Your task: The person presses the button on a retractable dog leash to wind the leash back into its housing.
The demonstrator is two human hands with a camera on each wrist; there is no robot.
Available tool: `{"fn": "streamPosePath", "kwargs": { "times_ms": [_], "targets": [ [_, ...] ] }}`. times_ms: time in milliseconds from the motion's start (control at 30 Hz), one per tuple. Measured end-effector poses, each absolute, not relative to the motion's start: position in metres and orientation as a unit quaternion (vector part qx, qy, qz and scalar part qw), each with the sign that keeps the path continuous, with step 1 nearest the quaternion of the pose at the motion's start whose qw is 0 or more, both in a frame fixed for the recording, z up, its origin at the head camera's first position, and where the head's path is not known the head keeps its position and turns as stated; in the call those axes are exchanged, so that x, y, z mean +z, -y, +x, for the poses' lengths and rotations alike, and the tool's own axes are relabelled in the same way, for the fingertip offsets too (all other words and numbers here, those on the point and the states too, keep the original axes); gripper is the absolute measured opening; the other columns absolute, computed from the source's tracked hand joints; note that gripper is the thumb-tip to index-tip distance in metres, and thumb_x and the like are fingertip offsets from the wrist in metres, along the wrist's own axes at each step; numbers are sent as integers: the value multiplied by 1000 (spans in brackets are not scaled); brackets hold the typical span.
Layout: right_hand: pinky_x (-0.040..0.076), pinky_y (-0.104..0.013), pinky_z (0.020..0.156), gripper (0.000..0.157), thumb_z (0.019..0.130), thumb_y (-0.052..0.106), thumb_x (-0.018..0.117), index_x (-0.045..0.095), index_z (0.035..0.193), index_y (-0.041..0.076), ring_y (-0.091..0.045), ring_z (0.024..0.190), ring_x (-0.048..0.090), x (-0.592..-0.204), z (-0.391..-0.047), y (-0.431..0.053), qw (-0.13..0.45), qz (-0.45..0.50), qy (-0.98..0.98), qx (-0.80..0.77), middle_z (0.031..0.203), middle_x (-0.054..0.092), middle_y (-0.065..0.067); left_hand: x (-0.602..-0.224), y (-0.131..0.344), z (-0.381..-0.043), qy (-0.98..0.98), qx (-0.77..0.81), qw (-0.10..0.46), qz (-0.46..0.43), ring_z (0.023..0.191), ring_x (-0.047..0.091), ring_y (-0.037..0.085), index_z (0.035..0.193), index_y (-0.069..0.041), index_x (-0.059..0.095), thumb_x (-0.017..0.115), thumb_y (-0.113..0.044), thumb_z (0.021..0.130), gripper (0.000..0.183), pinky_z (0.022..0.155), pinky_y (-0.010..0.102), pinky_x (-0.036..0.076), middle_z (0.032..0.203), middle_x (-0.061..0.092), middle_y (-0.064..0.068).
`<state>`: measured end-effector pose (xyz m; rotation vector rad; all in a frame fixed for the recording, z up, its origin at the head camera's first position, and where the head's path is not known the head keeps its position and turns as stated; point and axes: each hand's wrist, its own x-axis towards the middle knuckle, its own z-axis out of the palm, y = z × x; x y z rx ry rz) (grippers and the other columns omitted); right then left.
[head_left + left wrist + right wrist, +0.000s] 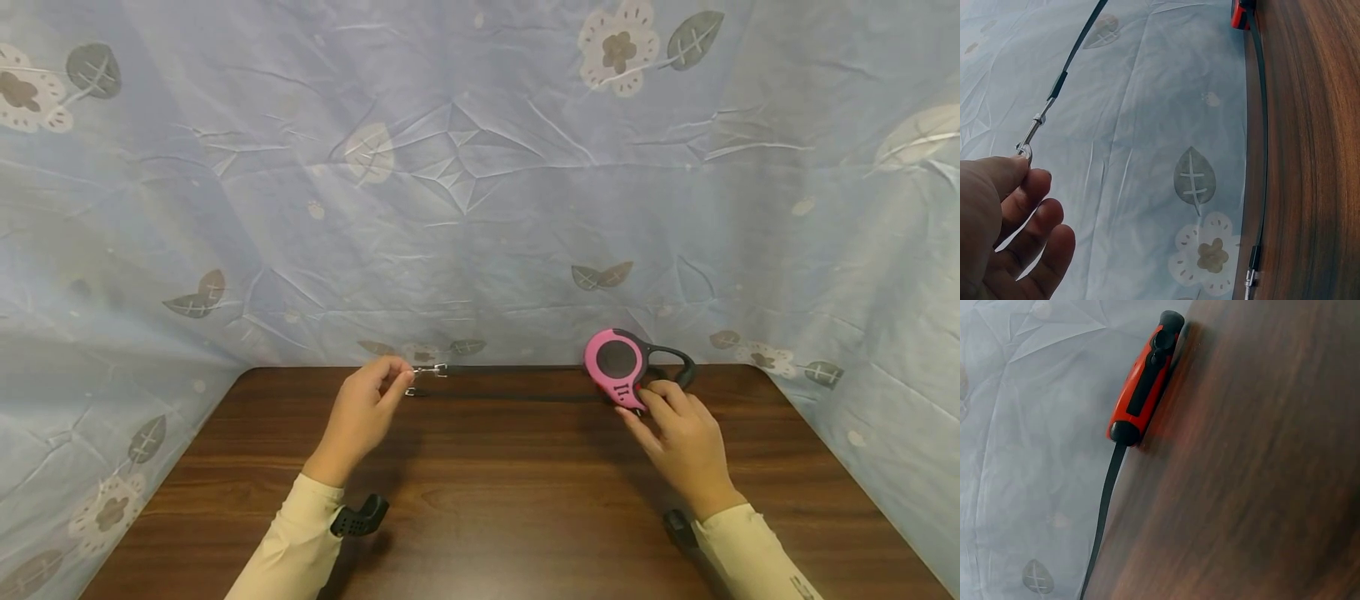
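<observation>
My left hand [363, 412] pinches a metal snap clip [1030, 136] between thumb and fingertips, its other fingers loosely bent. From the clip a thin black strap [517, 369] stretches right to a pink and black retractable dog leash [617, 358]. My right hand [686, 437] grips that leash by its lower end, with the black loop handle pointing right. A red and black retractable leash [1144, 387] lies on the table by the back edge, mostly hidden behind the pink one in the head view. Its strap runs left to a second metal clip [410, 391].
The brown wood-grain table [480, 500] ends at the back against a pale blue curtain [480, 233] printed with flowers and leaves. Curtain also hangs along both sides. Black wrist cameras sit below my left sleeve [292, 542] and right sleeve [750, 546].
</observation>
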<state>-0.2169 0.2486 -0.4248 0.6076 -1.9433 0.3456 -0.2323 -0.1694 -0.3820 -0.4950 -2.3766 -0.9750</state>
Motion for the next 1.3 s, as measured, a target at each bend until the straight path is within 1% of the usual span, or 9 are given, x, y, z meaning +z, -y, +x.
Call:
{"fn": "streamPosePath", "kwargs": {
  "times_ms": [67, 333, 600, 800, 1000, 1133, 1300],
  "targets": [
    [39, -38, 51, 46, 91, 46, 59, 67, 92, 1, -24, 57, 46, -425, -217, -248, 513, 253, 807, 144, 92, 61, -9, -382, 169, -233, 878, -358, 261, -182, 63, 47, 9, 95, -18, 62, 63, -20, 92, 3, 58, 27, 41, 79, 60, -9],
    [39, -37, 51, 46, 91, 46, 59, 67, 90, 1, -22, 58, 46, -426, -217, -246, 511, 257, 808, 140, 91, 61, -9, -382, 169, -232, 877, -354, 260, -193, 64, 48, 11, 96, -20, 62, 60, -27, 94, 8, 59, 28, 42, 82, 61, -8],
    [38, -37, 51, 45, 91, 46, 59, 67, 90, 2, -22, 57, 45, -425, -216, -245, 511, 258, 808, 141, 90, 61, -8, -380, 167, -229, 875, -355, 256, -205, 67, 50, 7, 97, -21, 62, 59, -30, 94, 10, 61, 28, 43, 84, 61, -10],
    [37, -35, 52, 44, 91, 47, 59, 68, 90, 3, -20, 59, 45, -426, -215, -243, 504, 262, 811, 142, 90, 60, -7, -380, 166, -229, 874, -355, 254, -212, 69, 52, 7, 96, -21, 62, 60, -28, 94, 7, 62, 28, 44, 84, 62, -10],
    [38, -35, 52, 44, 90, 45, 60, 68, 90, 2, -19, 60, 46, -426, -214, -241, 502, 268, 809, 149, 90, 60, -7, -380, 165, -229, 876, -351, 248, -220, 71, 54, 6, 94, -21, 63, 62, -26, 93, 5, 63, 29, 47, 83, 62, -10],
    [40, -35, 53, 44, 91, 46, 60, 67, 90, 2, -19, 60, 46, -427, -213, -239, 499, 272, 809, 148, 91, 60, -7, -380, 164, -228, 879, -345, 242, -223, 75, 56, 6, 94, -22, 63, 61, -27, 93, 6, 66, 33, 49, 85, 63, -10],
    [41, -36, 53, 45, 92, 46, 58, 67, 91, 3, -19, 61, 47, -427, -213, -237, 496, 273, 811, 148, 91, 61, -7, -380, 161, -227, 882, -342, 236, -223, 79, 58, 6, 94, -22, 64, 63, -24, 92, 3, 68, 36, 51, 86, 63, -10]
  ]
}}
